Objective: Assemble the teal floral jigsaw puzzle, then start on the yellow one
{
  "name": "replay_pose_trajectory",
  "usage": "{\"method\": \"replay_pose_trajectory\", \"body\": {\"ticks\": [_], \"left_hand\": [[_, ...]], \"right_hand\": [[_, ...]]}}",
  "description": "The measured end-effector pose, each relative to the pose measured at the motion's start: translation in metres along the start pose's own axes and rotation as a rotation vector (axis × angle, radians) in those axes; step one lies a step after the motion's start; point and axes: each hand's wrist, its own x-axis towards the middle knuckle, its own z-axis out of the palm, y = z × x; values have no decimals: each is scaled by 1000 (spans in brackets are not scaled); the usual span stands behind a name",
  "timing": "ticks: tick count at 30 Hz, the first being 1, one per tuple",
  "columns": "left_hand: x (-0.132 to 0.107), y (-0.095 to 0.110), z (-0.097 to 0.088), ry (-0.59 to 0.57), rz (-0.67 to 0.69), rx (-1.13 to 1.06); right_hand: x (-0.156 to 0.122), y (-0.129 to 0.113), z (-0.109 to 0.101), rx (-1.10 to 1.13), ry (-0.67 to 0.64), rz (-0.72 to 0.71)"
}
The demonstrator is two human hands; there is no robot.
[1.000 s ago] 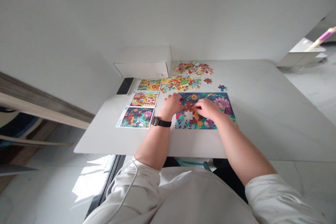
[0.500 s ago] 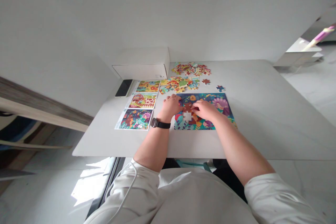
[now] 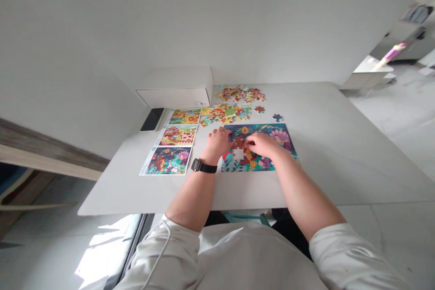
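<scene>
A mostly assembled jigsaw puzzle (image 3: 285, 138) lies flat on the table, with dark blue ground and colourful animals. A light gap (image 3: 238, 154) shows in its left half. My left hand (image 3: 218, 141) rests on the puzzle's left edge, fingers spread and thumb reaching toward the brown area above the gap. My right hand (image 3: 261, 144) is over the middle, fingers curled and fingertips pinched at a puzzle piece just right of that brown area; the piece is largely hidden. Behind the puzzle lie two loose pieces, one brown (image 3: 259, 109) and one blue (image 3: 277, 118).
Piles of loose puzzle pieces (image 3: 241, 94) lie at the back. Three printed picture sheets (image 3: 169, 161) run down the left side, with a phone (image 3: 152, 119) beside them. A white box (image 3: 173, 95) stands against the wall. The table's front edge (image 3: 251, 207) is near my body.
The view has shifted slightly, so the table items appear a little left and lower. Both hands stay at nearly the same places on the puzzle.
</scene>
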Motion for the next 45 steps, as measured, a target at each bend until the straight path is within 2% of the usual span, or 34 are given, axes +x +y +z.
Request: {"method": "replay_pose_trajectory", "body": {"ticks": [12,18,22,26,30,34,37,40,42,45], "left_hand": [[-4,5,0,24,8,67],[-1,11,2,152,5,-21],[3,14,0,199,127,-204],[2,18,1,175,250,-341],[-1,23,0,149,261,-370],[-4,27,-6,138,182,-380],[-6,28,-10,145,120,-365],[-6,29,-13,154,74,-348],[-7,30,-14,140,42,-346],[-8,31,-17,133,5,-346]], "right_hand": [[-5,-7,-11,-9,-55,54],[-2,-3,-6,-14,71,-23],[1,0,-7,-18,174,50],[1,6,-10,-8,229,122],[0,15,-14,-2,265,249],[-2,33,-21,12,318,383],[-5,60,-33,44,463,475],[-9,94,-50,124,601,641],[-9,115,-59,117,594,717],[0,136,-63,68,500,739]]}}
